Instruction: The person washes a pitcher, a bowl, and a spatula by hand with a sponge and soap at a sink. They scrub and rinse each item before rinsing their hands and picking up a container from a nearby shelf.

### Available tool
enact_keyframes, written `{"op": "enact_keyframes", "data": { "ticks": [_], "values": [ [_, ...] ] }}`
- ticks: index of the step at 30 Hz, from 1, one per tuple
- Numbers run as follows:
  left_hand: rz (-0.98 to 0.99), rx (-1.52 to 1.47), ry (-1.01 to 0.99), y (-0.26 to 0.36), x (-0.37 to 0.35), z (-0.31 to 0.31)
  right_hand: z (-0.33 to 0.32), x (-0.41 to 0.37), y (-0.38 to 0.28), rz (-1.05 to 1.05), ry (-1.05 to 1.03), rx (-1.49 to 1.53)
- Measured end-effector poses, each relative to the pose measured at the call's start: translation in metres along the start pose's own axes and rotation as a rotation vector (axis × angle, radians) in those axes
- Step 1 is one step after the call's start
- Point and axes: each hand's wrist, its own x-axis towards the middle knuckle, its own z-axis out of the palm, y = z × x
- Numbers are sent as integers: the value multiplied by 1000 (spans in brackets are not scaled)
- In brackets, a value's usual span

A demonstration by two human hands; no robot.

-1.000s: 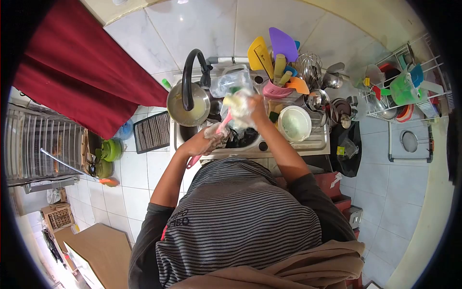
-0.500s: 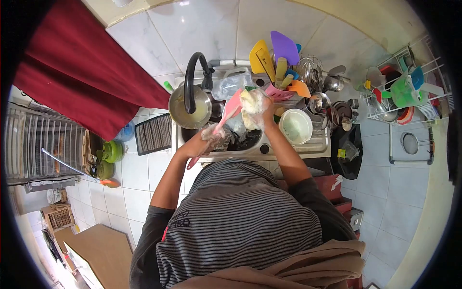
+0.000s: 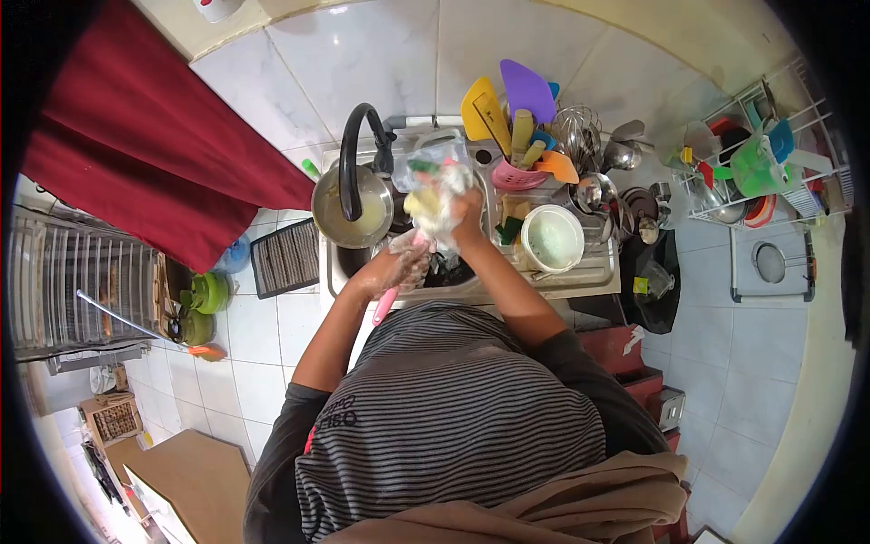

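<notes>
Over the kitchen sink (image 3: 589, 270), a pink utensil (image 3: 384, 308) is gripped in the person's left hand (image 3: 399, 267), fingers closed round its upper handle while the lower end pokes out toward the striped shirt (image 3: 453, 408); its working end is lost in foam. Just above, the right hand (image 3: 464, 213) is clenched on a sudsy sponge (image 3: 431, 204), pressed to the utensil's hidden end. Both hands are coated in lather. Beyond the left hand a steel pot (image 3: 367, 222) sits under the black tap (image 3: 349, 163). To the right of the right hand stands a white bowl (image 3: 553, 238) on the drainboard, with a pink holder (image 3: 512, 175) crammed with coloured spatulas and a wire whisk (image 3: 577, 131) past it. Farther right, well apart, a wire dish rack (image 3: 770, 195) carries cups and plates. Far off the left hand hangs a red curtain (image 3: 136, 136)
</notes>
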Motion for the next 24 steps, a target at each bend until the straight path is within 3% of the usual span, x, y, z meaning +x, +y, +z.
{"op": "enact_keyframes", "data": {
  "ticks": [3, 7, 11, 12, 14, 16, 19, 21, 22, 24],
  "values": [
    [78, -12, 215, -13, 10, 2, -7, -3, -16, -36, -94, -3],
    [97, 2, 124, -11, 9, 0, 5, -22, 7, -98, 12, 95],
    [34, -176, 40, -13, 12, 1, 5, -13, 27, -211, -37, -33],
    [36, -206, 47, -16, 15, 0, 2, -6, 31, -159, -43, 74],
    [23, -243, 7, -11, 12, 0, 7, 3, 36, 615, 41, 699],
    [4, -269, -14, -10, 10, 1, 9, 13, 36, 893, 137, 836],
    [-6, -277, -35, -11, 10, 3, -1, 34, 29, 466, 214, 262],
    [28, -273, -62, -9, 10, 5, -14, 43, 10, 83, 157, -204],
    [21, -270, -20, -4, 7, 7, -18, 37, 0, 121, 30, -185],
    [18, -271, 64, 9, -1, 13, -6, 9, 2, 89, 7, -4]
  ]
}}
